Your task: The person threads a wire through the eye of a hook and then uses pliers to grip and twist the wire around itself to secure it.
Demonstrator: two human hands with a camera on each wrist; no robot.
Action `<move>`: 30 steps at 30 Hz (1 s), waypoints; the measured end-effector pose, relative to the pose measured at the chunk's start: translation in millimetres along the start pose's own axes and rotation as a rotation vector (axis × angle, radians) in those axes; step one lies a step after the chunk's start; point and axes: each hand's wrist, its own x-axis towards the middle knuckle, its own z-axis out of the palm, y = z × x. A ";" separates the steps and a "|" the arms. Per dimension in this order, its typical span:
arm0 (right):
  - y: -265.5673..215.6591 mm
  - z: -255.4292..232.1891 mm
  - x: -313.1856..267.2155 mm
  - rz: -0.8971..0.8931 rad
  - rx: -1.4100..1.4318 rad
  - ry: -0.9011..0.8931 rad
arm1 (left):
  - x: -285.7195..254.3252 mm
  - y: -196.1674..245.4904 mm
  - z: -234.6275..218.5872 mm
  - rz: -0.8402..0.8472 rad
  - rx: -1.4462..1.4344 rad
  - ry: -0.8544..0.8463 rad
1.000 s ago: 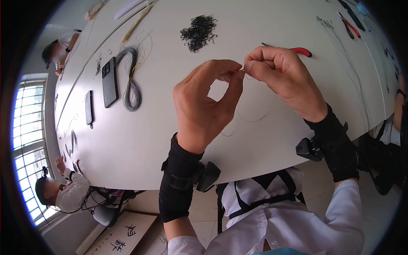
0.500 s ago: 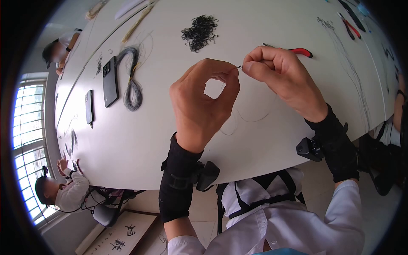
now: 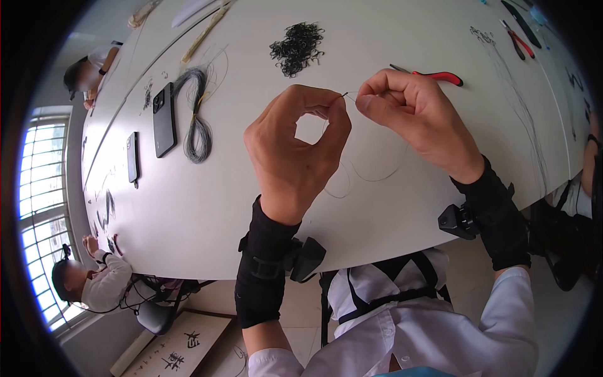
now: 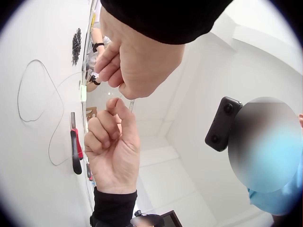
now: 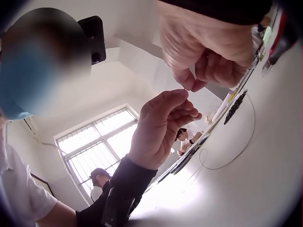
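Head view: left hand (image 3: 298,138) has slid away from the right hand (image 3: 422,118), pinching maybe a tiny dark hook (image 3: 344,95). Thin line (image 3: 375,181) spans the gap, so tightening, I guess?

Left wrist: yeah, right hand's pinching that line. It loops loose over the desk (image 4: 28,161), could snag. Pliers (image 4: 76,146) nearby.

Right wrist: hook's too small to see. Dark pile (image 5: 234,108) isn't blocking.

The bench (image 3: 251,220) is white, the pile of small pieces (image 3: 297,49) black; this side of the pile, the thin line (image 3: 377,180) is grey; right of the pile, the pliers (image 3: 446,78) are red and black.
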 end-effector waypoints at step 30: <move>-7.8 0.3 -2.1 0.071 0.097 0.020 | -0.2 9.6 -1.9 -0.212 -0.266 -0.057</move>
